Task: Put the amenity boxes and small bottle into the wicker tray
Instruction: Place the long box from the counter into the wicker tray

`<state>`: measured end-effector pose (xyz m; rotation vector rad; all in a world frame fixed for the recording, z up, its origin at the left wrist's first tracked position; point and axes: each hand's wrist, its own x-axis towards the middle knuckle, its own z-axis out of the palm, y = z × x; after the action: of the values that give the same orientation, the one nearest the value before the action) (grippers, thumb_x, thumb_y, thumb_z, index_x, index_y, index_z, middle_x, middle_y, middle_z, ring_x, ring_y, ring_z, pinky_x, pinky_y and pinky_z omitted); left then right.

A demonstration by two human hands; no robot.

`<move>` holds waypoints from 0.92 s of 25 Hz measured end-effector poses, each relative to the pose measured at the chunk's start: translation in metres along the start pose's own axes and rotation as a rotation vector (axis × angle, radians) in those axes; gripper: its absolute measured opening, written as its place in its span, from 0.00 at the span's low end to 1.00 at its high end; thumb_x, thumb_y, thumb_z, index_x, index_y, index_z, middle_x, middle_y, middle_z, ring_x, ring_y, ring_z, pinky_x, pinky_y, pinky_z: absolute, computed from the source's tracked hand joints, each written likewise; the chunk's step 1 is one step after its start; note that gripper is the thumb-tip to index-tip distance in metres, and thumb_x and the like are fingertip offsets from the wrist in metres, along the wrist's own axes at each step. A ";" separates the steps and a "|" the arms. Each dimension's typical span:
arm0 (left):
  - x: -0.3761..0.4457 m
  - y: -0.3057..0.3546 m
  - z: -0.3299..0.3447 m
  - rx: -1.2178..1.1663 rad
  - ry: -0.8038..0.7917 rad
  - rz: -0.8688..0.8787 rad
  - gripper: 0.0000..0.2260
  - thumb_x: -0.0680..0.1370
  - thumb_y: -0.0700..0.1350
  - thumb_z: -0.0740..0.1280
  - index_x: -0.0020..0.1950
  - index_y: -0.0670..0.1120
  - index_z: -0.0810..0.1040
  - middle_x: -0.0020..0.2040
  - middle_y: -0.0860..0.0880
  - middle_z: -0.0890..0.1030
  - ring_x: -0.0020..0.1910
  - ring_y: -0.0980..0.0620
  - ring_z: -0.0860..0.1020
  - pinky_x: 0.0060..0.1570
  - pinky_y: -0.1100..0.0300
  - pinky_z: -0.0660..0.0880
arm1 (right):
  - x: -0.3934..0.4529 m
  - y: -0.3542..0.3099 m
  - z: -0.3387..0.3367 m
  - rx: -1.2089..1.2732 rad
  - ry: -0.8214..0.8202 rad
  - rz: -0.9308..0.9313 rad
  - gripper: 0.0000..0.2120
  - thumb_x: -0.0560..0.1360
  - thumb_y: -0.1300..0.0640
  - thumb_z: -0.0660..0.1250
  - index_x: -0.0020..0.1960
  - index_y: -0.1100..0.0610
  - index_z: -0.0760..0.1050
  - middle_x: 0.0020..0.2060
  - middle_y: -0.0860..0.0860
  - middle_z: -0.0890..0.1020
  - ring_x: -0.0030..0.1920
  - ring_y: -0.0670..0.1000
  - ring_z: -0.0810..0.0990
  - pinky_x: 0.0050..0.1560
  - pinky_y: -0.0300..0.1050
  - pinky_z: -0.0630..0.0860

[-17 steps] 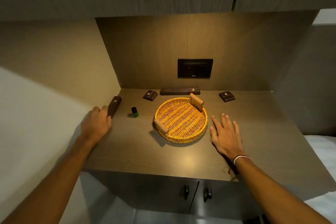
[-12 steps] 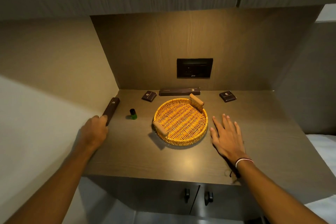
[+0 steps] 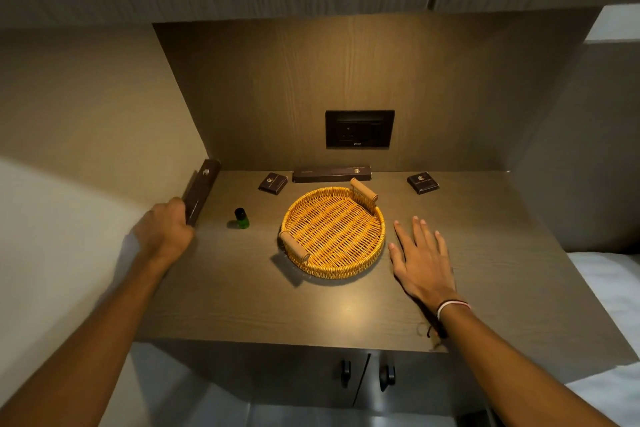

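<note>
A round wicker tray (image 3: 375,255) with two tan handles sits in the middle of the wooden counter, with nothing in it. My left hand (image 3: 165,231) grips the near end of a long dark amenity box (image 3: 202,191) beside the left wall, its far end tilted up. A small green bottle (image 3: 242,218) with a black cap stands between that box and the tray. Behind the tray lie a small dark box (image 3: 273,182), a long dark box (image 3: 331,173) against the back wall, and another small dark box (image 3: 423,182) at the right. My right hand (image 3: 421,258) lies flat and open beside the tray's right rim.
A black wall socket (image 3: 359,129) is set in the back panel. Cabinets hang overhead. The counter (image 3: 242,302) ends at a front edge above two cabinet doors with black knobs (image 3: 387,374). White bedding (image 3: 609,288) lies to the right.
My left hand has closed on the long box at the left wall and lifted its far end. My right hand has stayed flat beside the tray.
</note>
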<state>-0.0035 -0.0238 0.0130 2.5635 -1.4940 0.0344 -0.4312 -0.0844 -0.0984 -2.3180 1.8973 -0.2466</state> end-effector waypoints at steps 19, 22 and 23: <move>-0.004 0.125 0.003 0.373 -0.226 0.977 0.20 0.79 0.48 0.66 0.71 0.55 0.72 0.64 0.48 0.77 0.63 0.49 0.71 0.57 0.53 0.71 | 0.000 0.001 -0.002 0.011 0.024 -0.001 0.29 0.82 0.41 0.46 0.81 0.49 0.54 0.81 0.56 0.56 0.81 0.55 0.53 0.80 0.59 0.51; -0.003 0.123 0.004 0.351 -0.254 0.948 0.24 0.79 0.45 0.67 0.74 0.55 0.69 0.70 0.48 0.74 0.67 0.49 0.69 0.61 0.53 0.69 | 0.000 0.001 -0.001 0.010 0.027 -0.001 0.29 0.82 0.41 0.47 0.81 0.48 0.54 0.81 0.56 0.56 0.81 0.55 0.53 0.80 0.59 0.51; -0.003 0.119 0.003 0.325 -0.252 0.919 0.26 0.78 0.43 0.68 0.75 0.55 0.68 0.72 0.48 0.72 0.69 0.48 0.68 0.63 0.52 0.68 | 0.000 0.001 -0.001 0.009 0.032 -0.002 0.29 0.82 0.41 0.47 0.81 0.48 0.54 0.81 0.56 0.56 0.81 0.55 0.53 0.80 0.59 0.51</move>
<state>-0.1080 -0.0792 0.0260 1.8717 -2.8250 0.0772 -0.4319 -0.0846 -0.0977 -2.3241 1.9040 -0.2936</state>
